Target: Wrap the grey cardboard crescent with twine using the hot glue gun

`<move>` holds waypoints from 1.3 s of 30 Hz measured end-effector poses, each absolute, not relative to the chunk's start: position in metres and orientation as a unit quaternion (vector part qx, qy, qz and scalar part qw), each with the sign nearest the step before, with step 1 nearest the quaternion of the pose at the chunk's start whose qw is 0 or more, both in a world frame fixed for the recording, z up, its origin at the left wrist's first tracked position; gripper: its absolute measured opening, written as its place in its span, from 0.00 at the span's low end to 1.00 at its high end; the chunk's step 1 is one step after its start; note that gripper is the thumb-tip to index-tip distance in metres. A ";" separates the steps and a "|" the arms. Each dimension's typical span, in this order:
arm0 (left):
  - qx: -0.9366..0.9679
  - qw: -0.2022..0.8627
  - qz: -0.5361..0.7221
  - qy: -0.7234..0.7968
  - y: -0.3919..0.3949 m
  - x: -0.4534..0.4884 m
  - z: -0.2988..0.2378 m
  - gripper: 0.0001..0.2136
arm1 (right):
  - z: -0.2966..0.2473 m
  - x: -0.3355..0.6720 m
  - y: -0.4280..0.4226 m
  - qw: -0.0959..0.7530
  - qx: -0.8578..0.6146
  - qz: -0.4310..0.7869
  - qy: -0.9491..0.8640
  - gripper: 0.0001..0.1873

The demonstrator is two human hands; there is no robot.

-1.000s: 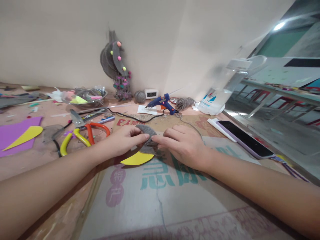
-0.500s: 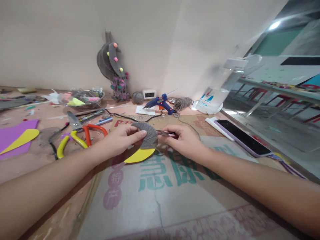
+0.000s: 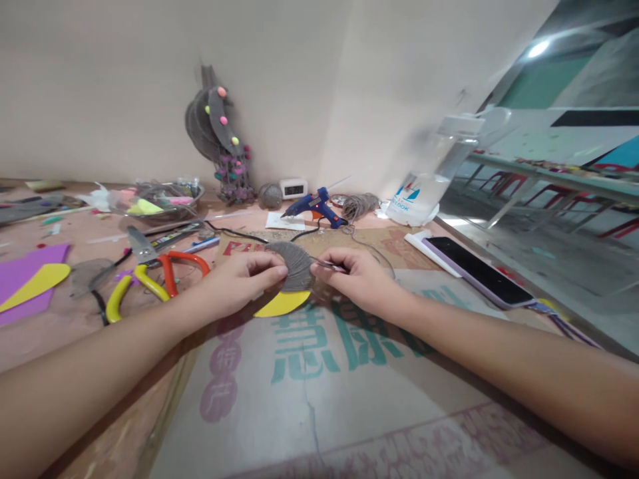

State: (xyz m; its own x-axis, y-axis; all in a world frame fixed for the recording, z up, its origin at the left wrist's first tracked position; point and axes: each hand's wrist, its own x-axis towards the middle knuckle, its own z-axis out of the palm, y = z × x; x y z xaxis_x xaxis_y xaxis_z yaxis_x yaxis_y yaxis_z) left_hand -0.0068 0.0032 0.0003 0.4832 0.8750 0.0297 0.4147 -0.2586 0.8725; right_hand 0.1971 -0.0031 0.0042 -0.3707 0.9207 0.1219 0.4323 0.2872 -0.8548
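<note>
The left hand (image 3: 239,283) is gripping the grey twine-wound disc (image 3: 295,266) — thumb and fingertips are pressing together on its left edge and holding it tilted up off the cardboard sheet (image 3: 319,372). The disc is sitting nearer the person than the blue glue gun (image 3: 315,206), almost straight in front of it. The right hand (image 3: 359,279) is pinching a thin strand (image 3: 329,266) between thumb and forefinger, the other fingers curling under. It is working just right of the disc, likewise on the near side of the glue gun; whether the strand is running onto the disc is hard to tell. A yellow foam piece (image 3: 282,303) is lying flat under the disc, a little further from the glue gun. Left of the glue gun and nearer the person, cutters with orange and yellow handles (image 3: 150,279) are lying — further left again, a purple foam sheet (image 3: 30,256). Right of the glue gun a phone (image 3: 474,269) is lying face up, and just left of the gun, by the wall, a ball of twine (image 3: 270,195) is sitting
</note>
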 end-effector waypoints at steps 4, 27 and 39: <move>0.770 0.394 0.283 0.415 0.007 -0.008 -0.003 0.16 | 0.006 0.197 -0.003 0.324 -0.464 0.393 -0.725 0.15; 0.767 0.317 0.331 0.449 0.003 -0.006 -0.001 0.14 | 0.007 0.196 -0.004 0.347 -0.466 0.332 -0.743 0.13; 0.767 0.355 0.308 0.436 0.003 -0.007 -0.003 0.14 | 0.005 0.195 -0.004 0.338 -0.454 0.314 -0.762 0.07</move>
